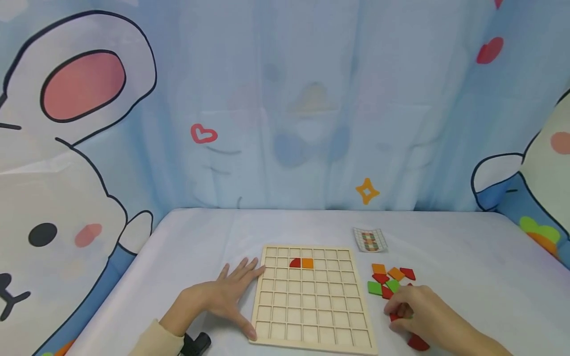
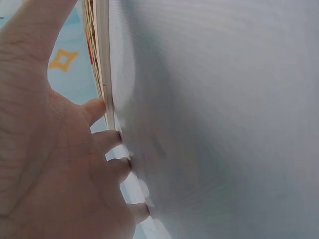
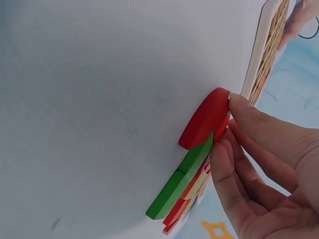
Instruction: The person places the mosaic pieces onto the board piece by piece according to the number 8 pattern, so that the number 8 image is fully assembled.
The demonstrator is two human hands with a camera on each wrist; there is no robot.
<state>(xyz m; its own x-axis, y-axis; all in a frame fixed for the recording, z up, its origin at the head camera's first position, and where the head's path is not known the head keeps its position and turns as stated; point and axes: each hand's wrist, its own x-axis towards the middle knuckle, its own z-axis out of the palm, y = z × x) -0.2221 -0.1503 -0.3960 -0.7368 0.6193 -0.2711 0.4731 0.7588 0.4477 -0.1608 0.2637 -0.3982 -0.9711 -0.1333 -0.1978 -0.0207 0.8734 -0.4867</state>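
Observation:
A pale wooden grid board (image 1: 309, 316) lies on the table. In its second row sit a red quarter-round piece (image 1: 295, 263) and an orange square piece (image 1: 307, 263). My left hand (image 1: 227, 296) is spread flat beside the board, thumb and a fingertip touching its left edge. To the board's right, my right hand (image 1: 418, 309) pinches a red piece (image 1: 394, 317) among the loose pieces; its shape is mostly hidden by the fingers. A red piece with a curved edge (image 3: 207, 119) and green pieces (image 3: 172, 194) lie close to these fingers.
Loose orange, red and green pieces (image 1: 375, 288) lie between the board and the right hand's far side. A small printed pattern card (image 1: 370, 240) rests behind them. A black object (image 1: 196, 343) is at the left wrist. A blue cartoon curtain (image 1: 285, 173) hangs behind the table.

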